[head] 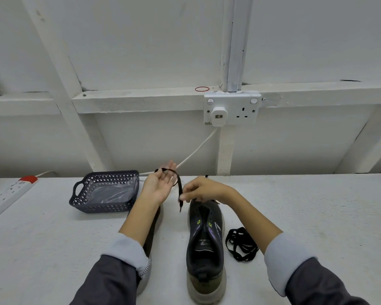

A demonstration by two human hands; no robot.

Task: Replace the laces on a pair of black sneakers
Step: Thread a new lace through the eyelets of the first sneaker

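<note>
**A lace held up over the toe of the sneaker**

We saw one black sneaker (205, 245) standing on the white table (317, 216). Its heel was toward us and its toe pointed away at the wall, so its long axis ran near to far. Its eyelets were bare, and its toe was hidden under the right hand (201, 190).

The fingers of that hand were pressed together, pinching a black lace (180, 188) near its lower end, whose tip dangled just past them. From there the lace rose and draped over the left hand (158, 186), which was held palm up with its fingers loosely spread.

The second sneaker (154, 227) lay parallel to the first, mostly covered by the left forearm. We could make out only a dark strip and some pale sole.

A coiled black lace (242, 244) lay on the table just beside the first sneaker. A dark basket (110, 172) stood beyond the left wrist, but we could not make out what was in it.
</note>
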